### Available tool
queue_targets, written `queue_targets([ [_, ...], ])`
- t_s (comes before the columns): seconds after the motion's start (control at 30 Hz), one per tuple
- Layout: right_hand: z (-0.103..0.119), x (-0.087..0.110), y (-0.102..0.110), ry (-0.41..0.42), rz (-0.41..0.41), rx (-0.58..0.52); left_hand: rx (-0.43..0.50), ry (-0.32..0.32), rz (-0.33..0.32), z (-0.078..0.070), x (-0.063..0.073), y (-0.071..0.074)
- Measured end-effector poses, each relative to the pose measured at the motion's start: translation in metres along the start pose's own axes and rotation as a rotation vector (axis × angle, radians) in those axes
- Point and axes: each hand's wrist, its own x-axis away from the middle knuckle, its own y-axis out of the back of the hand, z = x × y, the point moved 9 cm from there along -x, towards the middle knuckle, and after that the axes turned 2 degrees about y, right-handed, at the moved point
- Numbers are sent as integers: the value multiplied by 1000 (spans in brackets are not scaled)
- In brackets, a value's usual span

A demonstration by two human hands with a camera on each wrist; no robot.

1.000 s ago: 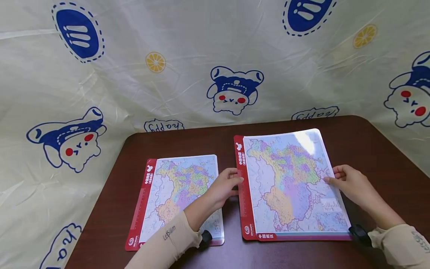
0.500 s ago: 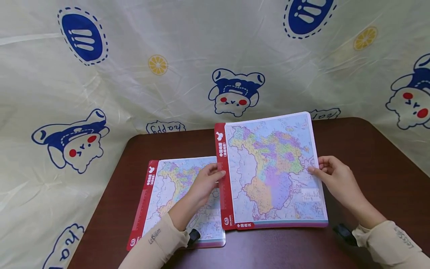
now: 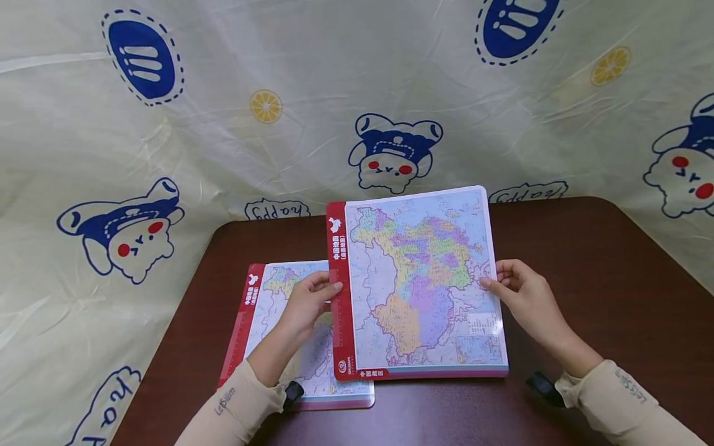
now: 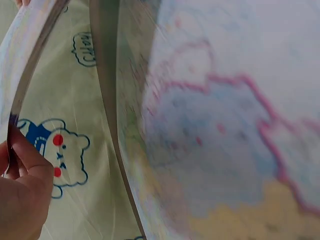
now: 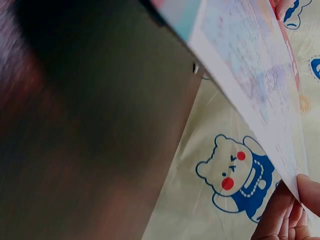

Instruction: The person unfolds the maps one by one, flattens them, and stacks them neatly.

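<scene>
A map sheet [image 3: 418, 291] with a red left border is held up off the table between both hands. My left hand [image 3: 304, 310] pinches its red edge, thumb on top. The right hand [image 3: 521, 294] pinches the opposite edge with the thumb in front and fingers behind. Beneath and to the left, a second, similar map sheet [image 3: 351, 395] lies on the table, partly covered by the raised one and the left forearm. In the left wrist view the left hand [image 4: 25, 187] shows gripping the thin edge; in the right wrist view the right hand [image 5: 295, 210] does likewise.
The dark brown table [image 3: 586, 260] has rounded far corners. Behind it hangs a pale curtain [image 3: 312, 155] printed with blue cartoon bears and orange slices. Dark wrist devices show at both cuffs, the right one [image 3: 543, 389] near the tabletop.
Both hands have lifted the map sheet off the table on the right and carried it left, so it now overlaps the lying sheet. The lying sheet has stayed in place.
</scene>
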Motion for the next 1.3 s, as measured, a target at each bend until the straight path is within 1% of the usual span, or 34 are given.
queue_targets([
  [0.17, -4, -1, -8, 17, -25, -59, 0, 20, -34, 3, 0, 11],
  [0.23, -9, -1, -12, 24, -29, -84, -4, 25, -47, 5, -1, 15],
  [0.3, -19, -3, -15, 30, -36, -87, -3, 23, -58, 6, -1, 18],
  [0.4, -33, -5, -20, 47, -34, -69, -1, 10, -64, 6, -2, 21],
  [0.47, -33, -5, -20, 51, -31, -76, 11, 9, -63, 7, -2, 22],
  [0.5, -34, -6, -20, 54, -33, -108, 23, 9, -60, 7, -2, 22],
  [0.63, -14, -4, -16, 48, -25, -138, 93, 40, -37, 10, -2, 24],
  [0.7, -9, -4, -15, 38, -27, -128, 126, 55, -25, 11, -2, 25],
  [0.73, -4, -4, -14, 31, -20, -104, 139, 63, -20, 12, -2, 25],
  [0.87, -4, -5, -14, 7, -9, -117, 165, 68, 8, 11, -2, 26],
  [0.9, -4, -5, -14, 4, -16, -138, 172, 65, 14, 10, -2, 26],
  [1.07, -5, -7, -12, 25, -35, -189, 197, 52, 65, 5, -1, 24],
  [1.1, -8, -8, -13, 30, -37, -196, 203, 49, 70, 4, -1, 24],
  [1.13, -16, -10, -13, 30, -37, -196, 209, 48, 75, 4, -1, 24],
  [1.2, -42, -15, -16, 27, -51, -205, 213, 46, 71, 3, -1, 26],
  [1.3, -87, -23, -20, 34, -72, -221, 211, 43, 49, 1, 0, 30],
])
